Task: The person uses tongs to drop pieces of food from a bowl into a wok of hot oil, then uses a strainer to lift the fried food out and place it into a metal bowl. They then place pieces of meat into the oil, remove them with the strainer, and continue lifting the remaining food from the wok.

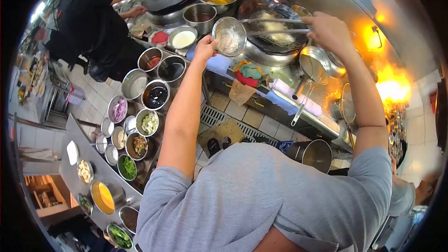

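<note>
My left hand (205, 48) grips the rim of a small metal bowl (229, 36) with something pale inside, tilted beside the wok. Long metal tongs or chopsticks (275, 25) reach from my right hand (324, 29) over the dark wok (272, 23); its fingers are wrapped round their near end. Pale, yellowish food (278, 32) lies in the wok under the tips. Whether the tips touch the food cannot be made out.
Metal bowls of ingredients (156, 94) stand to the left. A perforated ladle (315, 60) rests right of the wok. Large flames (392, 84) rise at the right. A co-worker in black (93, 23) works at another wok, upper left. Folded cloths (249, 74) lie on the stove edge.
</note>
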{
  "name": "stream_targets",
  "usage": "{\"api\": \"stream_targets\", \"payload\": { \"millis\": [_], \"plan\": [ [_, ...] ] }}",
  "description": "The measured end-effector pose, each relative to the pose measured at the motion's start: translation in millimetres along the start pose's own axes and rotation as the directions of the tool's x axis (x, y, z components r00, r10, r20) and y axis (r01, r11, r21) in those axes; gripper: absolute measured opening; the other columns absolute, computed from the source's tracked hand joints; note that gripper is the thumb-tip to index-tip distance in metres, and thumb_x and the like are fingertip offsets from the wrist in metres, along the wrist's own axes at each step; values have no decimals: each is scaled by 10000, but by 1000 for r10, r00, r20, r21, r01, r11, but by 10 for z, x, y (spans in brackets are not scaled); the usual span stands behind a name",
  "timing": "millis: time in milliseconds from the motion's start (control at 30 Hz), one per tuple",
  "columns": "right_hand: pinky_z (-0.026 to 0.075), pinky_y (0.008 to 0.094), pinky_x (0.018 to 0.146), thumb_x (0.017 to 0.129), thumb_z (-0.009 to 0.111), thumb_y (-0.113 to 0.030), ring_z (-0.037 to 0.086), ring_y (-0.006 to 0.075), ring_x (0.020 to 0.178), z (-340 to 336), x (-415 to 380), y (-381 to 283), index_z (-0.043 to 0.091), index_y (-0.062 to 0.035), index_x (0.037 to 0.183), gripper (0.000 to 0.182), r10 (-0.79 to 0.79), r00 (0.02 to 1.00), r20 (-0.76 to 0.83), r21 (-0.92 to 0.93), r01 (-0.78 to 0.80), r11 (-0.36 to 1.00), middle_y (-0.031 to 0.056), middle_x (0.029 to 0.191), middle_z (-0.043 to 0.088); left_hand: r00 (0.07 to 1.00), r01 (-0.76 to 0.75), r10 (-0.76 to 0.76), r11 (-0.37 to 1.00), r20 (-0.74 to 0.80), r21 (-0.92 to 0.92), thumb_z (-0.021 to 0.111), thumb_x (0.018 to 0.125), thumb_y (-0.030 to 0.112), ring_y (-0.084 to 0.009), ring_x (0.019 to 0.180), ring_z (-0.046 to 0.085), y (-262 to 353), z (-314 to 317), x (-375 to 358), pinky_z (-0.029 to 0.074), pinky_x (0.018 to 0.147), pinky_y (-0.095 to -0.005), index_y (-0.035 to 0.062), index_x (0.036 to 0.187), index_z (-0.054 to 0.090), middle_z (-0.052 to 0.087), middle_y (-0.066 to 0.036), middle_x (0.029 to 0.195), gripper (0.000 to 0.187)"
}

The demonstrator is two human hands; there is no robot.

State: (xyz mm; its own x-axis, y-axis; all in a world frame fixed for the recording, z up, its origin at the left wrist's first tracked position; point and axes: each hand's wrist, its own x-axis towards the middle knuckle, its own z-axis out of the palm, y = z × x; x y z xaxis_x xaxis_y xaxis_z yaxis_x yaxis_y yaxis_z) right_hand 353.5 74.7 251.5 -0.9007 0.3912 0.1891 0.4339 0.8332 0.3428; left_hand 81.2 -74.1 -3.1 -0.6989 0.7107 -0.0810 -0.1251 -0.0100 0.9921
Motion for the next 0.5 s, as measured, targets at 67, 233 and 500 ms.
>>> {"api": "stream_targets", "payload": {
  "millis": [67, 233, 500],
  "plan": [
    [465, 388, 706, 708, 614, -186, 572, 275, 841, 63, -21, -133, 570, -179, 1051, 346, -106, 994, 41, -83, 109, 991, 79, 922, 572, 997, -40, 40, 999, 63, -12, 546, 824, 179, -118, 533, 552, 32, 39, 64, 420, 475, -241, 89, 720, 474, 563, -33, 691, 155],
    [475, 388, 691, 698, 630, -182, 584, 263, 839, 58, -145, -64, 602, -179, 987, 291, 10, 1000, 22, -2, -10, 1000, 76, 885, 605, 998, 66, -66, 987, 2, -144, 544, 826, 185, -141, 544, 567, -135, 114, 176, 438, 477, -246, 98, 763, 490, 563, -46, 704, 120],
    [451, 394, 743, 704, 628, -235, 579, 270, 876, 572, 70, 628, 591, -169, 1042, 346, 281, 952, 124, 280, -305, 910, 105, 967, 606, 970, 182, -227, 911, -81, -370, 537, 828, 166, -183, 560, 568, -207, 130, 8, 449, 466, -266, 133, 740, 417, 552, -43, 732, 152]
  ]
}}
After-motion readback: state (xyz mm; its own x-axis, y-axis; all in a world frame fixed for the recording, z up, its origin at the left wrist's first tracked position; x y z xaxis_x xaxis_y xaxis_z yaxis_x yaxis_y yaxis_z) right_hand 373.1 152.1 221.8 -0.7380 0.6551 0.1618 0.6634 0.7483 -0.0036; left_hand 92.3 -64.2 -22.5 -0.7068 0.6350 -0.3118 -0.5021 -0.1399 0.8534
